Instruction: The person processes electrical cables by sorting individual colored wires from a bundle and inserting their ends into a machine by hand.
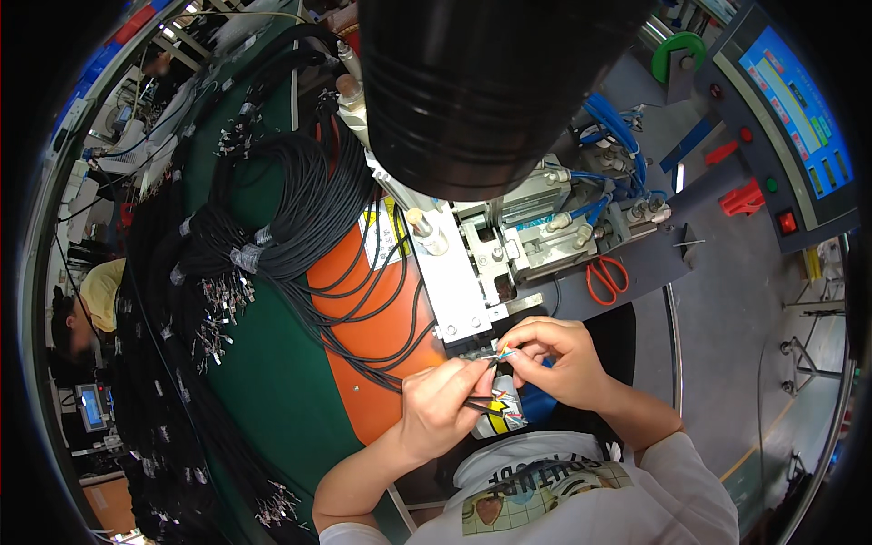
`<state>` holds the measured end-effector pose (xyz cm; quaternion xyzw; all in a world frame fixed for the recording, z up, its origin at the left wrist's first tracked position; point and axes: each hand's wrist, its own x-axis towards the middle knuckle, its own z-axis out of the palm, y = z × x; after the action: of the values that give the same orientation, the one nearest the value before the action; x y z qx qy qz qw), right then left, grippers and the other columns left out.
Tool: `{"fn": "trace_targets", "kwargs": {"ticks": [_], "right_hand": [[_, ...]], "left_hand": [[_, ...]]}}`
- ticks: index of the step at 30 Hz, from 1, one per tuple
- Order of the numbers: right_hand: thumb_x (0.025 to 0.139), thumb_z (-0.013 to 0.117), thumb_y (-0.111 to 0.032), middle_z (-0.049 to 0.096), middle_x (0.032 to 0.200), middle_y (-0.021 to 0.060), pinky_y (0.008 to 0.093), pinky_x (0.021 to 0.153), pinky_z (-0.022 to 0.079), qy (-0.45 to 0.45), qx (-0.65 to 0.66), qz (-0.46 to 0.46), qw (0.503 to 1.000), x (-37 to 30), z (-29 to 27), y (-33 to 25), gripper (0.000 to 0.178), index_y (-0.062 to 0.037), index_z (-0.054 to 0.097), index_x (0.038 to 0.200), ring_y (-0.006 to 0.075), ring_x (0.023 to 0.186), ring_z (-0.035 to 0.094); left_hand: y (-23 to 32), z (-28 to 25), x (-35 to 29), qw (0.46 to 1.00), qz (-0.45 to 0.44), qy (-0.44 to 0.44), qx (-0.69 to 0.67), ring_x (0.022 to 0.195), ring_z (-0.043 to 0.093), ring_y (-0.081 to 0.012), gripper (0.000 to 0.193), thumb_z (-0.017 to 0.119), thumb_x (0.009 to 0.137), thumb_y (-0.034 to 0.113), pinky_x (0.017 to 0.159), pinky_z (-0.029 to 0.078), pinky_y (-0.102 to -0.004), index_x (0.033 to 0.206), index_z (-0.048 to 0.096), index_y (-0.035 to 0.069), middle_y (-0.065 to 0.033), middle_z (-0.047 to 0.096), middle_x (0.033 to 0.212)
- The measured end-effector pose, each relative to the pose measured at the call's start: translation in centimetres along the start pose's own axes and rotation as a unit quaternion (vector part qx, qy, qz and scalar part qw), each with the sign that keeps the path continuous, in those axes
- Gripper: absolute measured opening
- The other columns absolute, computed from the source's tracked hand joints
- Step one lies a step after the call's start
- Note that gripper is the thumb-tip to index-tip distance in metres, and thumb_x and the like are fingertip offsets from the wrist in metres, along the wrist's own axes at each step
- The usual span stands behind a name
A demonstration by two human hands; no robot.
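My left hand (442, 404) is closed on a black cable near its stripped end, in front of the machine's metal plate (451, 286). Thin coloured wires (506, 352) fan out of that end. The fingertips of my right hand (556, 359) pinch these wires, close beside the left fingertips. Below the left hand, more black cable ends (484, 406) with bare coloured wires stick out over a white and yellow container (501, 420). Several black cables (350, 341) run from the left over the orange board to my left hand.
A big bundle of black cables (291, 195) lies on the green table (263, 386). Red-handled scissors (607, 280) lie right of the machine, whose large black cylinder (472, 91) hangs overhead. A control screen (799, 109) stands far right. Another person (98, 295) sits at far left.
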<state>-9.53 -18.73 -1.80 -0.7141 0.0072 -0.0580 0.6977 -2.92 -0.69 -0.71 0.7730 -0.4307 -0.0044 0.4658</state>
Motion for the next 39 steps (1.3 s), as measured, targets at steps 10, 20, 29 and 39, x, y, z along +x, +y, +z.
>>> {"fn": "trace_targets", "kwargs": {"ticks": [10,20,29,39], "right_hand": [[0.089,0.063,-0.004,0.070,0.084,0.0065,0.0162,0.050,0.045,-0.049,0.200,0.173,0.963,0.1,-0.2,-0.2,0.014,0.0034,0.064,0.100,0.0050,0.063,0.063],[0.079,0.067,0.004,0.066,0.083,0.0084,0.0195,0.045,0.039,0.071,-0.105,-0.122,0.984,-0.1,1.8,0.1,0.011,0.0025,0.065,0.089,0.0041,0.055,0.054],[0.078,0.066,0.006,0.065,0.079,0.0059,0.0188,0.045,0.037,0.083,-0.065,-0.058,0.993,-0.3,2.0,0.9,0.010,0.0013,0.065,0.086,0.0034,0.052,0.050],[0.076,0.066,-0.001,0.061,0.075,0.0076,0.0297,0.045,0.045,0.025,-0.325,-0.117,0.938,0.1,0.4,1.0,0.009,-0.0020,0.062,0.084,0.0193,0.051,0.058]], "left_hand": [[0.2,-0.2,-0.1,0.991,0.073,0.004,0.110,0.045,0.051,-0.0191,0.017,0.071,0.071,-0.001,0.044,0.040,-0.0298,0.084,0.061,0.000,-0.0053,0.052,0.058],[0.4,-0.1,0.1,0.989,0.046,0.006,0.138,0.043,0.047,-0.0219,0.010,0.067,0.076,0.005,0.042,0.038,-0.0320,0.075,0.058,0.004,-0.0051,0.046,0.057],[0.0,0.4,-0.2,0.991,0.042,0.010,0.125,0.044,0.048,-0.0215,0.010,0.067,0.077,0.006,0.043,0.039,-0.0324,0.078,0.058,0.003,-0.0050,0.048,0.057],[1.0,-0.8,0.3,0.975,0.014,-0.098,0.198,0.066,0.058,-0.0240,0.036,0.069,0.071,0.002,0.058,0.046,-0.0345,0.106,0.065,-0.001,-0.0096,0.058,0.086]]}}
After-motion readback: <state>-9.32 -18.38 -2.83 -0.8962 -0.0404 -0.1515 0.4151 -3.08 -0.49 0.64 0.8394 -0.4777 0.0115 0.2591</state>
